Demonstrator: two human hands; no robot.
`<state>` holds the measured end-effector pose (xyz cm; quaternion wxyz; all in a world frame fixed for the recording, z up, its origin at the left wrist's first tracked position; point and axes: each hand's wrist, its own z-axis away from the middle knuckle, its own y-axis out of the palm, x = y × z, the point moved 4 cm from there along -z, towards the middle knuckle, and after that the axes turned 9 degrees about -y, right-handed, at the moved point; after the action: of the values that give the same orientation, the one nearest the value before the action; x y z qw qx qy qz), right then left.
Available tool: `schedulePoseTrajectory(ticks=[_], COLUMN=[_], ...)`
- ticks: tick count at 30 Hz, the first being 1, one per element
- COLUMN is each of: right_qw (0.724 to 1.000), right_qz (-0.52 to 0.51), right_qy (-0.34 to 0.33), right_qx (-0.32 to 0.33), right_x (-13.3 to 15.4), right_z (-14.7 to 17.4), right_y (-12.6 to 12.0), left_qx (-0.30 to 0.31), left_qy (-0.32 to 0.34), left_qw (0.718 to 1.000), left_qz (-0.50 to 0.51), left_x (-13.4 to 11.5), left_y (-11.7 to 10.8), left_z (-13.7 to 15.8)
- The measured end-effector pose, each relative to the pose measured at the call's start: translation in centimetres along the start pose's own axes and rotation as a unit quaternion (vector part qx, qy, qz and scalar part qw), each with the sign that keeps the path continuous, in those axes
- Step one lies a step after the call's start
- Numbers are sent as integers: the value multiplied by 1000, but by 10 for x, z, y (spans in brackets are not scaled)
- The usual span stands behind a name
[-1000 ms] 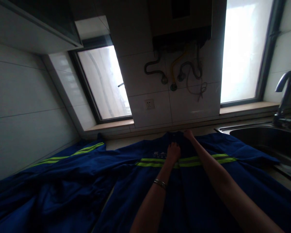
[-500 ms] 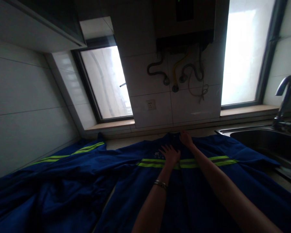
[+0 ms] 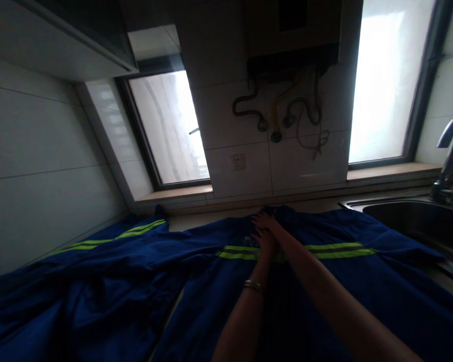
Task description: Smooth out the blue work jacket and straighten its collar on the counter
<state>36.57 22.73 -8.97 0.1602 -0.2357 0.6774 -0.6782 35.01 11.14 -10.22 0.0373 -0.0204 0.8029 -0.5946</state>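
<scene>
A dark blue work jacket [image 3: 332,271] with yellow-green stripes lies spread on the counter, its collar towards the wall. My left hand [image 3: 265,240], with a bracelet at the wrist, rests flat on the chest beside a small pale print [image 3: 249,241]. Crossing just beyond it, my right hand [image 3: 265,221] lies with fingers stretched over the cloth below the collar. It partly covers the left hand. Another blue garment [image 3: 98,291] with the same stripes lies rumpled on the left.
A steel sink [image 3: 400,208] with a curved tap [image 3: 451,146] is at the right, and a jacket sleeve reaches its edge. Behind the counter are a tiled wall, a socket [image 3: 237,162], two windows and a water heater [image 3: 292,35] with hoses. A cabinet [image 3: 60,45] overhangs the upper left.
My right hand has moved left from the right side of the collar and now crosses over my left hand. The left hand stays on the chest. The view has shifted slightly.
</scene>
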Motion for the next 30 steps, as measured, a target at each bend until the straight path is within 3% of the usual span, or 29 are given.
schedulePoseTrajectory(ticks=[5, 10, 13, 17, 23, 26, 30], right_qw=[999, 986, 977, 970, 987, 989, 989], right_qz=[-1, 25, 37, 39, 30, 19, 6], right_qy=[40, 47, 94, 174, 123, 129, 136], right_qx=[-35, -158, -189, -166, -100, -63, -64], right_x=[6, 2, -35, -107, -173, -193, -207], right_z=[6, 34, 65, 128, 205, 210, 201], right_y=[-7, -36, -58, -72, -36, -17, -15], left_qx=[0, 32, 21, 24, 50, 53, 48], left_qy=[2, -3, -29, -35, -45, -37, -33], left_qw=[1000, 999, 999, 999, 998, 998, 997], left_qz=[-6, 25, 39, 30, 21, 27, 42], left_x=[2, -1, -2, -5, -5, -3, 0], left_y=[-7, -12, -13, -14, -14, -11, -7], left_z=[3, 3, 1, 2, 1, 0, -3])
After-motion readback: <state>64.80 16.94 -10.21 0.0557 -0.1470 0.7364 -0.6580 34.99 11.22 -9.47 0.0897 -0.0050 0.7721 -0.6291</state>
